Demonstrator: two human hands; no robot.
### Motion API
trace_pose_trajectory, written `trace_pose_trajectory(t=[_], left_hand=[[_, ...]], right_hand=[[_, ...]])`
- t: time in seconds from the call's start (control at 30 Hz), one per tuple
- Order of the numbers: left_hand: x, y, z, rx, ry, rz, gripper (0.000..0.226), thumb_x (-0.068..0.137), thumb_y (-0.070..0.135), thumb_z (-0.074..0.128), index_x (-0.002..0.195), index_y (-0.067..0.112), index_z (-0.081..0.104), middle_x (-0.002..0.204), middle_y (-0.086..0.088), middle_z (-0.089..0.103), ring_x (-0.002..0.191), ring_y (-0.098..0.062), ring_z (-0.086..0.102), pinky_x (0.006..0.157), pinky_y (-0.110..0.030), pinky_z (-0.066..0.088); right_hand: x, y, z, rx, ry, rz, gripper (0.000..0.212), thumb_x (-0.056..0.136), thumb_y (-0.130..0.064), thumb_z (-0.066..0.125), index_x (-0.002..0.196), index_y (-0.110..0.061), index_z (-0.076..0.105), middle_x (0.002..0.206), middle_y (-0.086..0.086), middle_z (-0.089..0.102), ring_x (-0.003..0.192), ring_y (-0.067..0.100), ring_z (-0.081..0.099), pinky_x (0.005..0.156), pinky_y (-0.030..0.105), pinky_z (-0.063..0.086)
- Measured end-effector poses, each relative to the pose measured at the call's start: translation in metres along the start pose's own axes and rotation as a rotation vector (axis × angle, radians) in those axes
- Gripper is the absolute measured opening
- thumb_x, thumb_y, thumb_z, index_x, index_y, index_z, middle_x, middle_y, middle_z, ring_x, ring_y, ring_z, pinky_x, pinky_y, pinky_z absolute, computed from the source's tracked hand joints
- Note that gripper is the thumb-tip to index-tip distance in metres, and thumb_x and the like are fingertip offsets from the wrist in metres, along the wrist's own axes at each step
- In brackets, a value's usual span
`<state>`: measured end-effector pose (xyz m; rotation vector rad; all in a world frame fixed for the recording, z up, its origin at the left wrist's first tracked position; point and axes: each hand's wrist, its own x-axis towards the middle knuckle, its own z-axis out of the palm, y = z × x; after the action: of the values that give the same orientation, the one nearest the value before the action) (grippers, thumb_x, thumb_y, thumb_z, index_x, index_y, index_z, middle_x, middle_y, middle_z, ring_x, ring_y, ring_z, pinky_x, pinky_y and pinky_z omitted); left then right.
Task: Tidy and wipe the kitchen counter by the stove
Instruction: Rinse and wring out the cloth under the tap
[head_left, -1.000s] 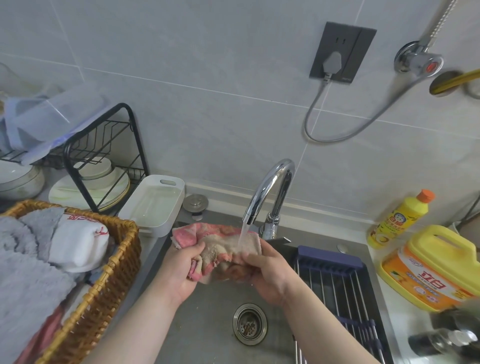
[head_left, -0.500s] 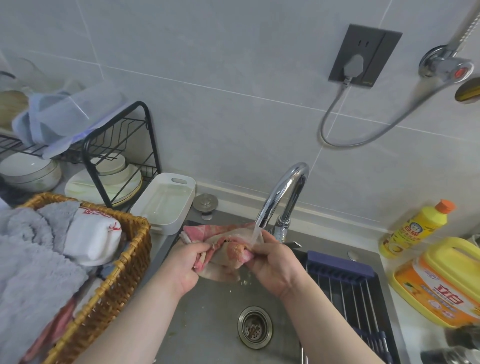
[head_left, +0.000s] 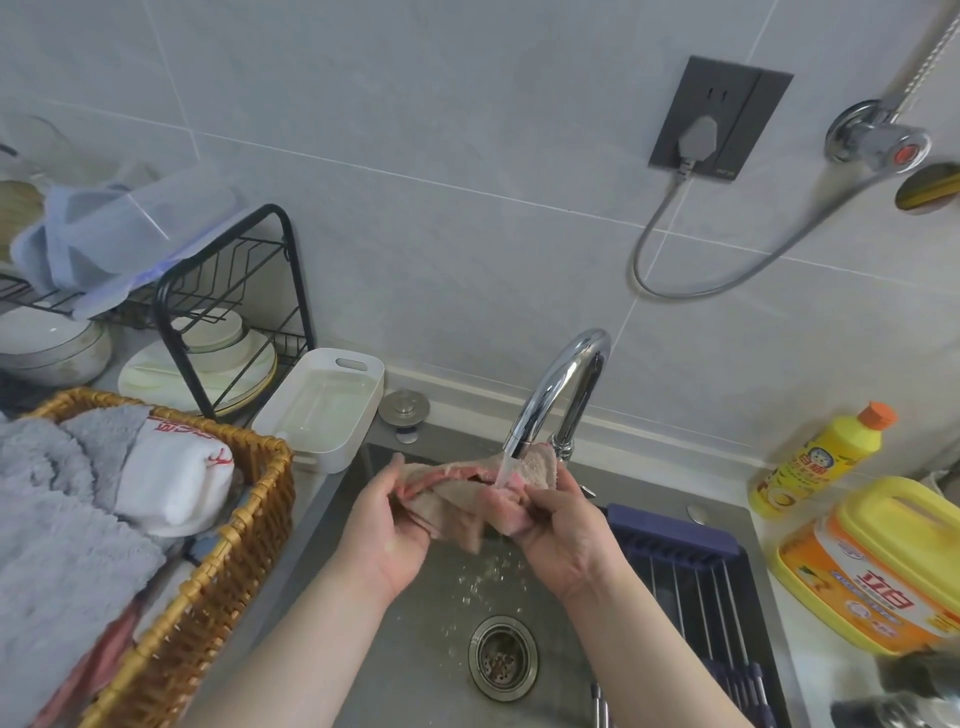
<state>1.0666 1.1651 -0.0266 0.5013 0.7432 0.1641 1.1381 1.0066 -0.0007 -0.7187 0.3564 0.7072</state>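
Head view: two hands, left hand (head_left: 388, 530) and right hand (head_left: 566, 540), fingers clenched on one cloth (head_left: 457, 493) under one faucet (head_left: 561, 395).

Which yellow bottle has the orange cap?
The slim yellow bottle by the wall, behind the fat yellow jug, which has a yellow handle and no orange cap.

Pink-and-beige terry dishcloth (head_left: 457, 499), wet, bunched and folded into a loose wad, held above the stainless steel sink basin (head_left: 332, 525) directly under the chrome gooseneck faucet (head_left: 558, 395). Water stream hits its right upper part. Left hand (head_left: 387, 525) grips the left end, right hand (head_left: 561, 535) pinches the right end; a fold sags between them. Droplets fall from it toward the round metal drain strainer (head_left: 503, 657).
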Motion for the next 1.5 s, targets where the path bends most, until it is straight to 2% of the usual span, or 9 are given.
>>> trace_pose_trajectory(t=[0.13, 0.27, 0.4, 0.6, 0.77, 0.97, 1.1, 1.27, 1.5], left_hand=[[-0.012, -0.027, -0.004, 0.125, -0.009, -0.337, 0.064, 0.082, 0.061, 0.058, 0.11, 0.004, 0.062, 0.101, -0.017, 0.073, 0.105, -0.033, 0.062, 0.091, -0.044, 0.044], [-0.016, -0.036, -0.001, 0.214, -0.124, -0.296, 0.032, 0.071, 0.035, 0.074, 0.091, 0.01, 0.069, 0.084, -0.01, 0.069, 0.09, -0.027, 0.061, 0.103, -0.048, 0.035], [-0.015, -0.035, 0.02, 0.294, -0.092, -0.013, 0.011, 0.088, -0.001, 0.061, 0.095, 0.008, 0.065, 0.085, -0.017, 0.073, 0.081, -0.033, 0.066, 0.089, -0.056, 0.049], [-0.01, -0.025, 0.027, 0.124, -0.108, 0.06, 0.024, 0.092, -0.011, 0.048, 0.109, 0.002, 0.06, 0.1, -0.017, 0.072, 0.083, -0.027, 0.071, 0.057, -0.029, 0.058], [-0.021, -0.026, 0.035, 0.152, -0.247, -0.006, 0.039, 0.087, -0.025, 0.036, 0.111, -0.001, 0.056, 0.085, -0.017, 0.073, 0.074, -0.025, 0.074, 0.07, -0.035, 0.058], [-0.02, -0.026, 0.036, 0.134, 0.014, 0.046, 0.014, 0.095, -0.002, 0.052, 0.086, 0.001, 0.061, 0.07, -0.012, 0.068, 0.057, -0.016, 0.065, 0.046, -0.023, 0.055], [-0.02, -0.03, 0.032, 0.266, -0.008, 0.072, 0.039, 0.101, 0.027, 0.051, 0.067, 0.008, 0.058, 0.064, -0.009, 0.062, 0.061, -0.024, 0.061, 0.057, -0.034, 0.052], [-0.016, -0.035, 0.017, 0.192, -0.015, 0.014, 0.02, 0.09, -0.018, 0.047, 0.099, -0.002, 0.054, 0.096, -0.023, 0.065, 0.064, -0.021, 0.063, 0.054, -0.024, 0.047], [-0.016, -0.035, 0.021, 0.084, 0.109, 0.062, 0.021, 0.104, 0.022, 0.045, 0.1, 0.01, 0.061, 0.079, -0.011, 0.074, 0.064, -0.021, 0.071, 0.046, -0.026, 0.055]], right_hand=[[0.005, 0.008, 0.01, 0.118, 0.076, -0.006, 0.055, 0.096, 0.013, 0.028, 0.137, -0.018, 0.049, 0.128, 0.033, 0.056, 0.089, 0.037, 0.064, 0.062, 0.049, 0.06], [0.0, 0.008, 0.006, 0.089, 0.096, -0.002, 0.055, 0.097, 0.011, 0.028, 0.137, -0.023, 0.046, 0.123, 0.036, 0.055, 0.087, 0.04, 0.065, 0.059, 0.048, 0.061], [-0.003, 0.009, 0.0, 0.02, 0.126, 0.011, 0.054, 0.095, 0.014, 0.028, 0.136, -0.016, 0.046, 0.12, 0.037, 0.057, 0.083, 0.044, 0.068, 0.065, 0.051, 0.058], [-0.003, -0.001, 0.0, 0.067, 0.197, 0.001, 0.047, 0.094, 0.016, 0.027, 0.13, -0.007, 0.048, 0.12, 0.033, 0.057, 0.096, 0.043, 0.065, 0.069, 0.056, 0.058], [0.0, -0.012, 0.0, 0.083, 0.265, -0.029, 0.054, 0.092, 0.019, 0.027, 0.131, -0.012, 0.046, 0.118, 0.034, 0.056, 0.091, 0.042, 0.064, 0.07, 0.049, 0.061], [-0.001, -0.008, -0.003, 0.062, 0.267, -0.029, 0.057, 0.09, 0.021, 0.027, 0.136, -0.01, 0.042, 0.111, 0.033, 0.057, 0.088, 0.042, 0.064, 0.068, 0.049, 0.06], [-0.004, 0.003, -0.006, 0.019, 0.214, -0.005, 0.064, 0.09, 0.019, 0.028, 0.141, -0.015, 0.043, 0.114, 0.035, 0.058, 0.083, 0.04, 0.068, 0.055, 0.042, 0.06], [-0.015, 0.004, -0.006, -0.023, 0.051, 0.02, 0.055, 0.092, 0.017, 0.025, 0.124, -0.018, 0.055, 0.119, 0.035, 0.059, 0.072, 0.036, 0.071, 0.055, 0.042, 0.061], [-0.013, 0.005, -0.016, -0.016, 0.076, 0.019, 0.055, 0.09, 0.016, 0.028, 0.126, -0.018, 0.054, 0.123, 0.032, 0.059, 0.11, 0.047, 0.062, 0.08, 0.054, 0.056]])
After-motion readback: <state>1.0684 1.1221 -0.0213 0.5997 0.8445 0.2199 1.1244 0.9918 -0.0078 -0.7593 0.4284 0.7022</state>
